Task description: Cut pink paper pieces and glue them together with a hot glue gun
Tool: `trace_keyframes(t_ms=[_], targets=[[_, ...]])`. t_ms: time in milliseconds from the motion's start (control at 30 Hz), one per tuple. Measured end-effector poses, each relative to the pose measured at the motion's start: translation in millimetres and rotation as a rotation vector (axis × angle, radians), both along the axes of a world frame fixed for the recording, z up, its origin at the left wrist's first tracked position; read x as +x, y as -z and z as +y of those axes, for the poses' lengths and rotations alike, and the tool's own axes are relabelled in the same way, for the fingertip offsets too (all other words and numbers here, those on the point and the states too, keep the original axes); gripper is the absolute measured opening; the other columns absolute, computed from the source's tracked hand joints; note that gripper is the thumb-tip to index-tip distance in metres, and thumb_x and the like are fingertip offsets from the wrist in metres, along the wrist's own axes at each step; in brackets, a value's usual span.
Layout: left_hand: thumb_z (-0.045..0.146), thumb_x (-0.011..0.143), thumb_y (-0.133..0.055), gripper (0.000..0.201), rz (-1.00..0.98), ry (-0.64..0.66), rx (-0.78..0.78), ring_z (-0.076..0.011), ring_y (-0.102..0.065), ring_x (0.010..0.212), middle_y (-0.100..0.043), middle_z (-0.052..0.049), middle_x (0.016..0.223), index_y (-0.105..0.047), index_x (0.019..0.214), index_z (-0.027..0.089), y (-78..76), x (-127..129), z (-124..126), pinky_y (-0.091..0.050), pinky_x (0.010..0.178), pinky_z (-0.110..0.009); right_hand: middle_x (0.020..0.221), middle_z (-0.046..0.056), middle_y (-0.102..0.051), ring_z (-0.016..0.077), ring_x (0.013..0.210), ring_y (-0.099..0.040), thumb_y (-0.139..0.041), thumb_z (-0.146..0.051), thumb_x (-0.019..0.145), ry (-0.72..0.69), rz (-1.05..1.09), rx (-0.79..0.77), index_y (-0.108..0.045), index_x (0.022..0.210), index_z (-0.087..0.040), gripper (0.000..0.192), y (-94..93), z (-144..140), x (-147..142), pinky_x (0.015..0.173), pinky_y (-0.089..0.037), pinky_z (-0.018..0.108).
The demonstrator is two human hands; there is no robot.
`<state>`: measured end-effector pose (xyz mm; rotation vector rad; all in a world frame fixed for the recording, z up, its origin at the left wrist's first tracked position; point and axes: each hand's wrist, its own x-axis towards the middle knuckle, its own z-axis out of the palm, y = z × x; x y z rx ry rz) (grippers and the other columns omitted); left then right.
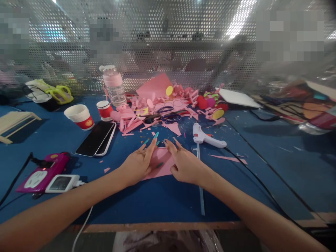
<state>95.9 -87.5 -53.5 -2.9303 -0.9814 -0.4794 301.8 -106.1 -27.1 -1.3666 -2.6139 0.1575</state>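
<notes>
A piece of pink sheet [164,161], perhaps paper or foam, lies on the blue table between my two hands. My left hand [139,163] grips its left side, the thumb across the sheet and the long-nailed fingers stretched past its far edge. On the right side, my right hand [185,164] holds the sheet with bent fingers at the far edge and the thumb tucked in. Just right of that hand lies a white glue gun [208,137], a clear glue stick [200,175] reaching toward the table's front edge. Fingers partly hide the sheet.
Pink scraps [131,120] and dark-handled scissors [170,117] are heaped at the back. To the left are two phones [96,139], paper cups [80,116], a water bottle [114,85] and a purple power strip [44,173]. The glue gun's black cord [258,182] crosses the right side.
</notes>
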Motion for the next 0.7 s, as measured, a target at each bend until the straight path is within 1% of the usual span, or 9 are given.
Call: trace_keyframes(t_ms=[100,233,367,467,567,700], targets=[[0.030,0.093,-0.035,0.080,-0.005,-0.010,0.018,-0.0238,-0.053,0.119,-0.055,-0.021,0.127,0.024,0.139,0.003,-1.5,1,-1,-0.042,0.100,-0.040,0.121,0.027,-0.057,0.0309,0.123,-0.048,-0.043,-0.011,0.060,-0.006,-0.008,0.005,-0.025,0.135,0.009,0.080,-0.7,-1,0,0.108,-0.033,0.048],[0.027,0.093,-0.033,0.076,-0.002,-0.005,0.030,-0.0227,-0.056,0.116,-0.057,-0.021,0.124,0.022,0.140,0.002,-0.9,1,-2,-0.042,0.101,-0.039,0.121,0.029,-0.056,0.0315,0.123,-0.048,-0.043,-0.011,0.059,-0.008,-0.004,0.013,-0.025,0.134,0.012,0.081,-0.6,-2,0,0.108,-0.032,0.048],[0.023,0.093,-0.033,0.074,-0.005,-0.008,0.050,-0.0222,-0.057,0.115,-0.059,-0.021,0.122,0.019,0.141,0.002,3.6,0,-2,-0.043,0.100,-0.039,0.120,0.028,-0.057,0.0314,0.119,-0.051,-0.042,-0.012,0.059,-0.017,-0.003,0.020,-0.024,0.135,0.011,0.082,-1.2,-4,0,0.107,-0.033,0.050],[0.023,0.093,-0.033,0.073,-0.027,-0.004,0.078,-0.0221,-0.059,0.112,-0.061,-0.021,0.118,0.018,0.141,0.000,7.4,0,-2,-0.044,0.099,-0.039,0.117,0.029,-0.059,0.0313,0.116,-0.054,-0.042,-0.013,0.060,-0.023,-0.039,0.016,-0.024,0.134,0.014,0.081,-2.7,-5,-1,0.108,-0.032,0.049],[0.020,0.094,-0.032,0.071,-0.042,0.004,0.086,-0.0216,-0.058,0.113,-0.061,-0.021,0.119,0.016,0.142,0.001,9.6,0,-2,-0.044,0.099,-0.040,0.113,0.030,-0.060,0.0310,0.117,-0.053,-0.042,-0.012,0.060,-0.031,-0.067,0.011,-0.026,0.131,0.018,0.079,-3.7,-6,-3,0.110,-0.029,0.047],[0.021,0.094,-0.032,0.071,-0.034,0.001,0.071,-0.0222,-0.056,0.116,-0.059,-0.022,0.122,0.018,0.142,0.001,10.2,0,-3,-0.044,0.100,-0.041,0.109,0.027,-0.063,0.0304,0.118,-0.052,-0.043,-0.011,0.059,-0.037,-0.047,0.012,-0.026,0.133,0.016,0.080,-3.0,-7,-5,0.110,-0.028,0.048]])
